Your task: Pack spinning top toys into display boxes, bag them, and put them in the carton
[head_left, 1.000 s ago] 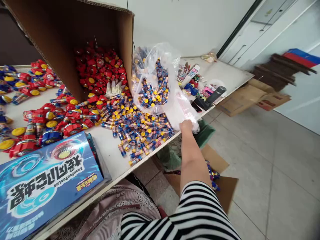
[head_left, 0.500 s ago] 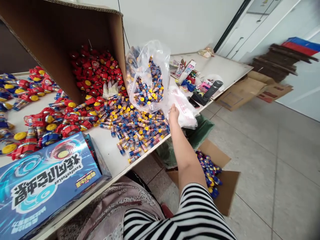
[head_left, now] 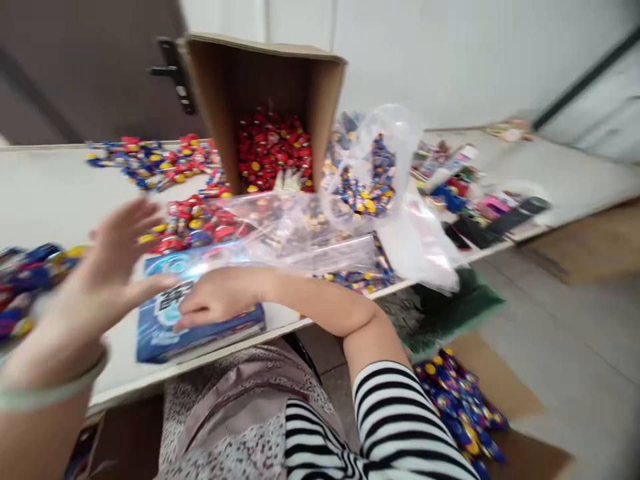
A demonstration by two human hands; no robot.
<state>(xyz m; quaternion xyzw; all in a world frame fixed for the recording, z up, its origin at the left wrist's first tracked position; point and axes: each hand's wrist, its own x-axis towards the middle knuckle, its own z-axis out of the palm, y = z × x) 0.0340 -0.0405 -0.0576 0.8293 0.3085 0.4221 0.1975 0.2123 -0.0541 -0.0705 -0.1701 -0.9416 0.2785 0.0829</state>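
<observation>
My left hand (head_left: 107, 267), blurred, hovers over the table at the left with its fingers spread and nothing in it. Closed on a clear plastic bag (head_left: 325, 257), my right hand (head_left: 217, 297) is above the blue printed box (head_left: 163, 337). The bag stretches to the right behind my forearm, across small yellow-capped tubes. Red and blue toys (head_left: 210, 223) lie just behind the box. A stack of flat plastic bags (head_left: 417, 233) sits at the table's front edge, beside an open bag of tubes (head_left: 370, 177).
A cardboard box (head_left: 325, 90) on its side holds red toys and a striped glove (head_left: 289, 180). More toys (head_left: 30, 280) lie at far left. Small items and a black bottle (head_left: 520, 217) are at the right. Below is an open carton of blue packets (head_left: 463, 400).
The view has turned left. My right hand has moved from the bag stack to over the blue box, drawing a clear bag along. My left hand has come into view.
</observation>
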